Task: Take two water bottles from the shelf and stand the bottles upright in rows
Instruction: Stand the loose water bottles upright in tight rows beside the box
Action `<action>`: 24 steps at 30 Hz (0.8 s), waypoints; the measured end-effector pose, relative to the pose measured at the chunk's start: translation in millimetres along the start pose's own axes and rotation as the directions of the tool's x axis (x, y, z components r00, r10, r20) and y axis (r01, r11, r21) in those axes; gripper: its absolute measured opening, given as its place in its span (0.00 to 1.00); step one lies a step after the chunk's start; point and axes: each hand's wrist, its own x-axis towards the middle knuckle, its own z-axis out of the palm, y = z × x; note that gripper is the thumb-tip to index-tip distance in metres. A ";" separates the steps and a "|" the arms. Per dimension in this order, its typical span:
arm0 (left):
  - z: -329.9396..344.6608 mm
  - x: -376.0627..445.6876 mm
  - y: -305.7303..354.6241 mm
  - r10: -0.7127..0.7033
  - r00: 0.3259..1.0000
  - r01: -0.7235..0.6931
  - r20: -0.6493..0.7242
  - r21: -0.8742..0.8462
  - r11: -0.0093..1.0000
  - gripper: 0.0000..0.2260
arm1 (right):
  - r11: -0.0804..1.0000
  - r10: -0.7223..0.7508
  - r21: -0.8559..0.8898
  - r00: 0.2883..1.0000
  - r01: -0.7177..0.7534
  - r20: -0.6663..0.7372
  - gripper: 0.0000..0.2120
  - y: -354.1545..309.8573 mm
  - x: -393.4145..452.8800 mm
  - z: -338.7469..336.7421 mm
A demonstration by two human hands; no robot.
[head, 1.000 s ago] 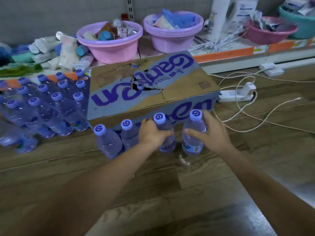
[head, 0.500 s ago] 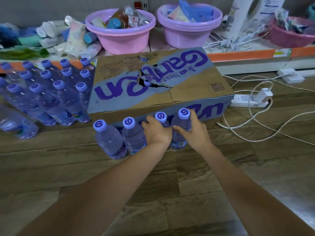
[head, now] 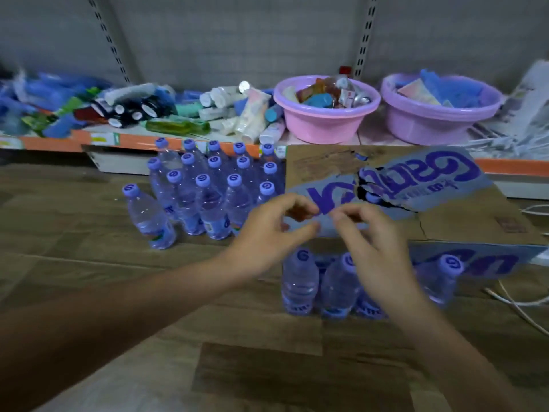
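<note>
Above the front row of clear purple-capped plastic water bottles (head: 298, 281) | both my hands empty: left hand (head: 267, 233), right hand (head: 372, 236) | next: fetch two more.

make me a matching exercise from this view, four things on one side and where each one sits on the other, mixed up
Things:
1. pink basin
2. cardboard box
3. row of four water bottles
4. lone water bottle

Places:
A. on the floor, left of the big block of bottles
B. on the shelf, left of the purple basin
C. on the floor in front of the box, below the left hand and right hand
D. on the floor, right of the big block of bottles

Pairs: 1-B, 2-D, 3-C, 4-A
</note>
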 end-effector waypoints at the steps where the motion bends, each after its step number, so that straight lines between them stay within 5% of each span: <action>1: -24.8 -3.9 -20.9 -0.022 0.997 0.023 -0.078 0.018 1.000 0.06 | 1.000 -0.019 0.005 0.997 0.018 0.070 0.05 -8.0 3.8 25.6; 5: -115.6 -17.0 -123.7 -0.248 0.855 0.310 -0.456 0.065 0.948 0.07 | 0.992 0.123 -0.047 0.971 -0.115 0.206 0.16 -7.9 39.7 119.4; 8: -170.4 -14.3 -183.3 -0.358 0.567 0.462 -0.742 -0.073 0.884 0.14 | 0.936 0.351 -0.094 0.926 -0.340 0.140 0.30 9.0 75.9 168.3; 10: -195.7 -5.6 -206.2 -0.408 0.420 0.496 -0.811 -0.172 0.851 0.18 | 0.883 0.452 -0.160 0.892 -0.442 0.026 0.38 22.1 92.2 187.6; 12: -210.7 5.0 -223.3 -0.530 0.437 0.524 -0.727 -0.273 0.807 0.31 | 0.851 0.502 -0.150 0.863 -0.504 -0.048 0.42 33.0 104.7 197.8; 15: -219.7 19.4 -243.5 -0.590 0.567 0.552 -0.575 -0.266 0.790 0.47 | 0.828 0.549 -0.085 0.832 -0.554 -0.083 0.43 42.9 122.1 203.4; 19: -223.8 21.2 -248.5 -0.494 0.698 0.483 -0.518 -0.169 0.859 0.29 | 0.844 0.532 0.027 0.831 -0.535 -0.164 0.26 53.6 124.0 211.8; 21: -223.7 13.5 -248.3 -0.432 0.742 0.425 -0.513 -0.139 0.895 0.25 | 0.872 0.471 -0.063 0.868 -0.485 -0.158 0.25 59.7 112.4 221.1; 24: -215.7 -2.8 -242.7 -0.390 0.723 0.449 -0.570 -0.041 0.892 0.22 | 0.887 0.330 -0.316 0.941 -0.336 -0.073 0.27 61.4 89.2 230.9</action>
